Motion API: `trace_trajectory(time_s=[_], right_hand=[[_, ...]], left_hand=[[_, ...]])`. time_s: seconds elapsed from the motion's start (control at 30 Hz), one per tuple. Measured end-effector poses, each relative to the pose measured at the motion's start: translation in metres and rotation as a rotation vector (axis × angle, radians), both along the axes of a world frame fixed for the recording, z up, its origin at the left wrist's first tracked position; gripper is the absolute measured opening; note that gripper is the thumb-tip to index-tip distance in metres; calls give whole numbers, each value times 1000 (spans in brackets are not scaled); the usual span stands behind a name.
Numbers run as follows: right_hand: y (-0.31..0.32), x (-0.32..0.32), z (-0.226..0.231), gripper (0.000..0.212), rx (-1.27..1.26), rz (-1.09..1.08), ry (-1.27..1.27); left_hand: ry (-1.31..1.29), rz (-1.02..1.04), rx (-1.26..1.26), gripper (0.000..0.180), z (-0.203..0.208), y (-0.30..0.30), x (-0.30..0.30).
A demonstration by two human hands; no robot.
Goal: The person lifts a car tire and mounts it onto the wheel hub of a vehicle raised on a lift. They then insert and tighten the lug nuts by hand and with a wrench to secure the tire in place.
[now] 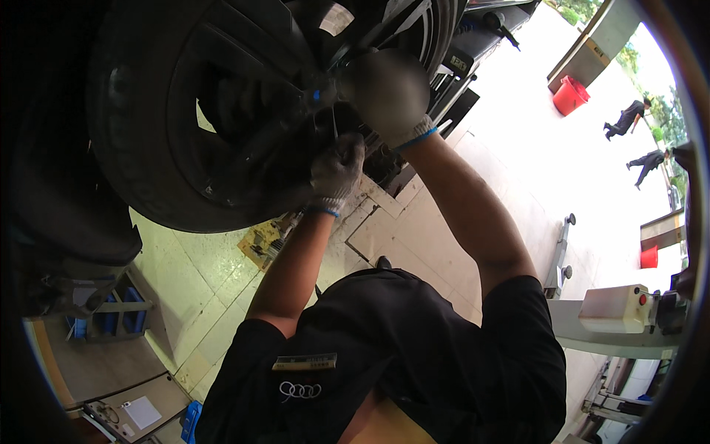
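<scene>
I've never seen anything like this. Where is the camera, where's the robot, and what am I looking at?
There is no robot here. A person wears a wide fisheye camera on their head, looking down, so straight lines bend near the rim and their dark shirt fills the lower middle.

Both hands wear pale knitted gloves with blue cuffs. They reach up to a large dark wheel with spokes. The left hand is curled close to the spokes; I cannot tell whether it grips the thin piece just above it. A blurred patch covers most of the right hand, so what it holds is hidden.

Below is a tiled floor. A red bucket stands farther off at upper right, with two other people beyond it.
</scene>
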State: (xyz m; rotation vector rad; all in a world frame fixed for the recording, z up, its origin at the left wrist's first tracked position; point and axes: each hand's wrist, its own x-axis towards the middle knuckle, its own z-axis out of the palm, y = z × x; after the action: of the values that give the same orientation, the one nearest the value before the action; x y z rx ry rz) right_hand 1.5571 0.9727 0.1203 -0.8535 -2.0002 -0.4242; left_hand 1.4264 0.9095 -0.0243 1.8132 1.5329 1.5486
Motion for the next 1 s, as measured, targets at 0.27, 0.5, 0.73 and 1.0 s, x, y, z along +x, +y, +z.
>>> trace_trajectory(time_s=[0.27,0.5,0.73,1.0], right_hand=[[-7,-4,12,26,-131,-134,-150],[-18,-11,47,26,-617,-193,-165],[-26,-16,62,34,-753,-152,-158],[-30,-19,58,38,-861,-203,-40]], left_hand=[[-85,-70,95,26,0,5,2],[-98,-126,-76,29,16,-8,-1],[-58,-95,-158,32,22,-9,-1],[-84,-99,-18,29,11,-3,0]])
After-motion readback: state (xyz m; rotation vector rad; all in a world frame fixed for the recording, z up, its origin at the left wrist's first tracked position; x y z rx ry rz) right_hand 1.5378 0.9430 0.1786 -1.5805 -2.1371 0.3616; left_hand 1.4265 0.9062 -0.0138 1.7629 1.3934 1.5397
